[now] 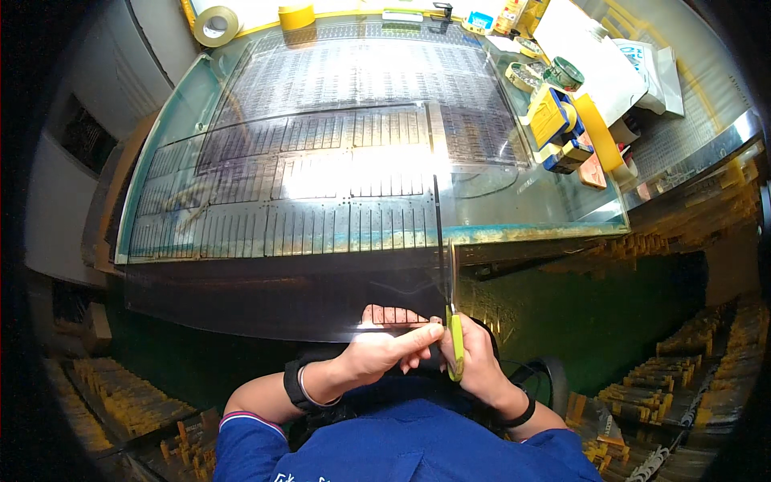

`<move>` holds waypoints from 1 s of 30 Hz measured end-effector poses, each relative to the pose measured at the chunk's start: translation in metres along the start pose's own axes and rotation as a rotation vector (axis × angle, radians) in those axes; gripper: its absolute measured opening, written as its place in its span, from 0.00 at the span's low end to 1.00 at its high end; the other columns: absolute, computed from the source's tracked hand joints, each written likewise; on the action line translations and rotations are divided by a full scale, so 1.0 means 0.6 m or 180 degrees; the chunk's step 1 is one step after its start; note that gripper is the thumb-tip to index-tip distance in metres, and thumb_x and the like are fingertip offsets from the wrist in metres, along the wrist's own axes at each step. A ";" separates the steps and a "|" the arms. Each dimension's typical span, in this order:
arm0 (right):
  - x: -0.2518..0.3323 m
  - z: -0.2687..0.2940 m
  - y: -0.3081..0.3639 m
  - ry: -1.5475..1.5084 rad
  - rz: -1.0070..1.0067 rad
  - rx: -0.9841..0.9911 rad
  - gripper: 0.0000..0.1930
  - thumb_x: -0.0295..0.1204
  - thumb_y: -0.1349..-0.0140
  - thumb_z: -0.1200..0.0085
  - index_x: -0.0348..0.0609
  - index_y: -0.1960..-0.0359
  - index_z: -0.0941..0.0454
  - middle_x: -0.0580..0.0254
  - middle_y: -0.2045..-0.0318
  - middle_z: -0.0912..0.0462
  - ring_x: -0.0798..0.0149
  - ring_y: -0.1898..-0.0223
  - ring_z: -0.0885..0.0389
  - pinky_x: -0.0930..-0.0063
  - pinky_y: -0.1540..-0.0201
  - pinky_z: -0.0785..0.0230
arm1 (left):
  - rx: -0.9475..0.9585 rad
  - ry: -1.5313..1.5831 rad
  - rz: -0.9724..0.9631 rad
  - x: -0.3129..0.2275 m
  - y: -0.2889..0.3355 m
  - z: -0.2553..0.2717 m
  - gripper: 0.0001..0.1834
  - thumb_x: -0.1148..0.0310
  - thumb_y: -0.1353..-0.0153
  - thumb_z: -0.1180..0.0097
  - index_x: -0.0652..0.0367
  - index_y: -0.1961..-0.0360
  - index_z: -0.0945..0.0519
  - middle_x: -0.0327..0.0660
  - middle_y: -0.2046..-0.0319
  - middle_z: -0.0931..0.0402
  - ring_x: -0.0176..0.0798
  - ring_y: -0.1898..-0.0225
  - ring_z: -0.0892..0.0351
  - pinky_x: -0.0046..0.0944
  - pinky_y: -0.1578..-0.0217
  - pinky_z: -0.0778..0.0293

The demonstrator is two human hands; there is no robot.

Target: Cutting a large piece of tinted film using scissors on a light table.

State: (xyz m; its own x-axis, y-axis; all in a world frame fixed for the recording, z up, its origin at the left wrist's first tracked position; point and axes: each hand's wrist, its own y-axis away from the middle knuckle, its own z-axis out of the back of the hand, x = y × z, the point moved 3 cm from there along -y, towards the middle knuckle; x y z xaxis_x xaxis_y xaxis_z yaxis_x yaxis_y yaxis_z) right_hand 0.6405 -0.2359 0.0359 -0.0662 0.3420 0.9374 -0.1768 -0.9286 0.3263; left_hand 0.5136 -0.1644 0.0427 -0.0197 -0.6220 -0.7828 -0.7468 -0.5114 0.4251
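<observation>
A large dark see-through film sheet (241, 289) with rows of fine line patterns lies over the near part of the glass table and hangs past its front edge. My left hand (377, 353) grips the sheet's near edge by its right corner, thumb on top; its fingers show through the film from beneath. My right hand (480, 357) is closed around green-handled scissors (456, 345). Their blades point away from me, along the sheet's right edge. How far the blades are apart is hard to make out.
Under the sheet, another patterned film (482, 120) lies on the glass table (554, 205). Tape rolls (217, 26) stand at the far edge. Yellow-and-blue tools (554, 120), a green tape roll (564, 74) and papers crowd the right side. Racks of yellowish pieces (666, 377) stand low at both sides.
</observation>
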 end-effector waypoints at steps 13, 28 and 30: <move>0.013 0.005 -0.002 0.0031 -0.0028 -0.0088 0.12 0.35 0.39 0.54 0.37 0.73 0.32 0.66 0.86 0.31 0.77 0.85 0.34 0.80 0.83 0.40 | 0.0040 -0.0231 -0.0049 0.007 0.001 0.000 0.13 0.64 0.47 0.42 0.64 0.77 0.23 0.38 0.86 0.27 0.25 0.87 0.31 0.24 0.88 0.36; 0.023 0.008 -0.010 0.0040 -0.0070 -0.0248 0.13 0.36 0.38 0.55 0.39 0.75 0.33 0.68 0.87 0.32 0.77 0.85 0.34 0.80 0.83 0.41 | 0.0137 -0.0374 0.0170 0.017 0.008 -0.008 0.12 0.63 0.47 0.42 0.63 0.75 0.22 0.36 0.85 0.27 0.24 0.86 0.30 0.23 0.87 0.34; 0.028 0.010 -0.015 0.0054 -0.0003 -0.0280 0.13 0.37 0.38 0.55 0.41 0.76 0.33 0.72 0.86 0.34 0.79 0.84 0.36 0.82 0.83 0.43 | 0.0189 -0.0476 0.0166 0.019 0.007 -0.008 0.12 0.63 0.47 0.42 0.63 0.75 0.22 0.36 0.85 0.27 0.24 0.86 0.30 0.23 0.87 0.34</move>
State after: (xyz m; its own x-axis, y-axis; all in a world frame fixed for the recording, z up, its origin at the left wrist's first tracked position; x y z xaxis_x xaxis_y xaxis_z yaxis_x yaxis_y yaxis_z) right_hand 0.6467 -0.2225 0.0491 -0.0826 0.3459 0.9346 -0.2624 -0.9123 0.3145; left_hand 0.5134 -0.1766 0.0381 -0.1547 -0.5494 -0.8211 -0.7801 -0.4421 0.4428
